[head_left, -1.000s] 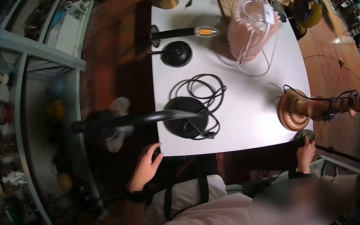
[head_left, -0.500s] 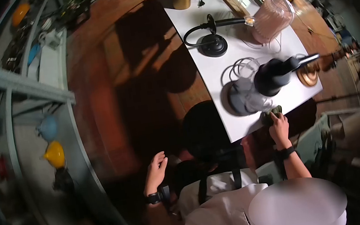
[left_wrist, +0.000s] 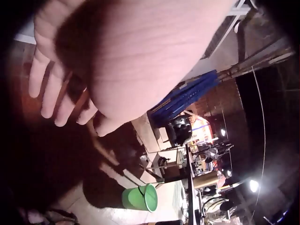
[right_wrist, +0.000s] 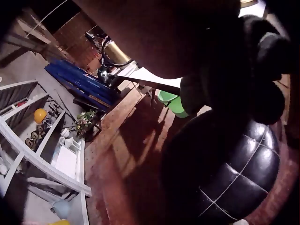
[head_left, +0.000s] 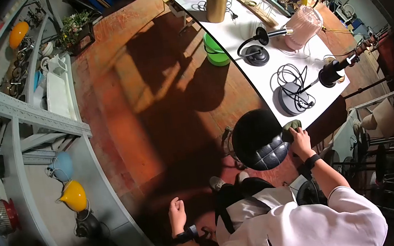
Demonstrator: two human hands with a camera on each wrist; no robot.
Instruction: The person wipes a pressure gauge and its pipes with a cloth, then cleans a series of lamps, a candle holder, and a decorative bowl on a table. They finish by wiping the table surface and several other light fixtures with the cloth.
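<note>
My right hand [head_left: 302,144] grips a crumpled dark green cloth [head_left: 291,128] at the table's near corner, beside the round black quilted stool [head_left: 259,139]. In the right wrist view this hand is a dark shape above the stool seat [right_wrist: 248,159]. Low over the floor, away from the table, my left hand [head_left: 177,217] is free of any object; its fingers [left_wrist: 50,96] hang loosely in the left wrist view. Nearest the cloth on the white table [head_left: 318,117] is a black lamp, its round base [head_left: 293,98] ringed by coiled cable and its black head [head_left: 331,74] raised.
Further along the table stand a black wall lamp [head_left: 256,55], a pleated pink shade [head_left: 302,28] and a brass cylinder [head_left: 216,5]. A green bucket [head_left: 217,51] is on the floor by the table. Grey shelving with lamps, one yellow [head_left: 73,196], lines the left.
The view has turned and drawn back, bringing the stool and bucket into sight. My left hand has left the table edge; my right hand has moved the cloth along the edge, away from the copper lamp.
</note>
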